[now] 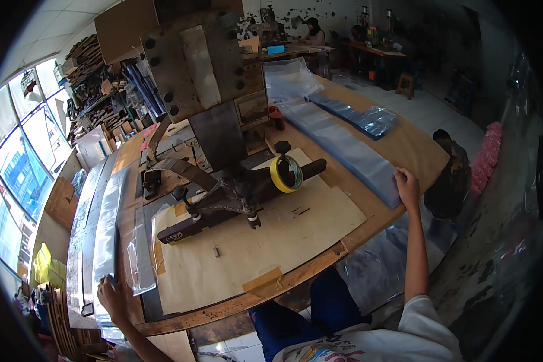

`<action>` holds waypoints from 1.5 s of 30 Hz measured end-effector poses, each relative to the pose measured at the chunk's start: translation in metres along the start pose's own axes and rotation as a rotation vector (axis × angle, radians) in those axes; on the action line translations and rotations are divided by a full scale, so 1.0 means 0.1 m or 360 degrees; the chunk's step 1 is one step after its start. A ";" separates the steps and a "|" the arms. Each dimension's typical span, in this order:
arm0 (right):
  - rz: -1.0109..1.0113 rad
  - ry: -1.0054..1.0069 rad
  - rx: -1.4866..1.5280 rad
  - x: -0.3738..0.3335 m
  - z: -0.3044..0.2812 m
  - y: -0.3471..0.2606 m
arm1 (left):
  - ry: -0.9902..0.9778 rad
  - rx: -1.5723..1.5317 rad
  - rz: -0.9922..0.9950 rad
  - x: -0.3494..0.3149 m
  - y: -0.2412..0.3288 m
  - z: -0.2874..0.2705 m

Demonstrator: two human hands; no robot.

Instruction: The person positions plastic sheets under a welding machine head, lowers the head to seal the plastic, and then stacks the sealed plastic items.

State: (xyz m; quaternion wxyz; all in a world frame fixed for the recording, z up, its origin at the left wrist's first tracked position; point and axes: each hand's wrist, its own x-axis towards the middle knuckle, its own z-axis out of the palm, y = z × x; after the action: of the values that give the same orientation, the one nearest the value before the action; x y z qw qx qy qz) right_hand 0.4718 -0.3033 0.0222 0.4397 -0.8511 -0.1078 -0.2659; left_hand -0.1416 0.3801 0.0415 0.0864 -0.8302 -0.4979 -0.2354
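Observation:
At the right side of the table, my right hand (407, 187) is closed, its fingers pinching at the near corner of a long stack of clear plastic sheets (350, 151). Over on the left, my left hand (111, 297) has its fingers bent at the near part of another long pile of clear plastic strips (107, 223); its fingertips are partly hidden. Between my hands stands a heavy machine press (223, 136) with a dark horizontal bar (208, 223). A yellow tape roll (285, 174) hangs on that bar. Beneath it lies a tan board (308, 226).
A small metal piece (216, 251) rests on the board. Bundled blue-tinted plastic (368, 120) lies behind the right stack. More plastic sheeting (374, 265) hangs below the table's right edge. A dark covered shape (449, 175) and a pink bundle (487, 158) stand farther right. A person sits far behind.

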 end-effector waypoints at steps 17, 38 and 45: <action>0.0067 -0.0230 0.0135 0.25 0.18 0.66 | -0.0661 -0.0354 0.0308 -0.14 1.02 -0.29; -0.0540 -0.1204 0.0975 -1.72 -0.29 -2.10 | 0.0246 -0.0899 0.0199 -1.75 1.98 -1.46; 0.0104 -0.2617 0.1914 -2.89 0.36 -2.78 | -0.0526 -0.1556 0.1070 -2.33 2.40 -1.50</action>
State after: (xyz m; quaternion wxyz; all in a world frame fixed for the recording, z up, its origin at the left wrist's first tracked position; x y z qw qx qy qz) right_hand 0.1275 -0.0954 0.0391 0.5913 -0.4107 -0.4690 0.5116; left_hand -0.0711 0.0229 0.0830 -0.3131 -0.9108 -0.0502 -0.2645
